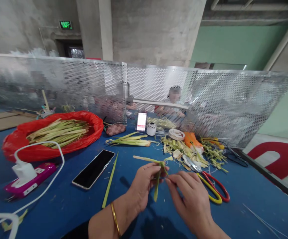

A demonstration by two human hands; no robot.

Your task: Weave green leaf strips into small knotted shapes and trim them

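Observation:
My left hand [144,181], with a gold bangle on its wrist, is closed around a small piece woven from green leaf strips [156,187]. One pale strip sticks out to the left above the thumb, and another hangs down below the fingers. Close by on the right, my right hand [190,196] has its thumb and forefinger pinched on a thin strip end of the same piece. The exact grip at those fingertips is too small to make out. To the right of that hand lie scissors [215,187] with red and yellow handles.
On the blue table are a phone [94,169], a single leaf strip [110,181], a strip bundle [130,141], a red bag [12,142] of leaves, a purple power strip [29,182], leaf scraps [183,149] and a tape roll [176,134]. A perforated metal screen [154,79] stands behind, people beyond it.

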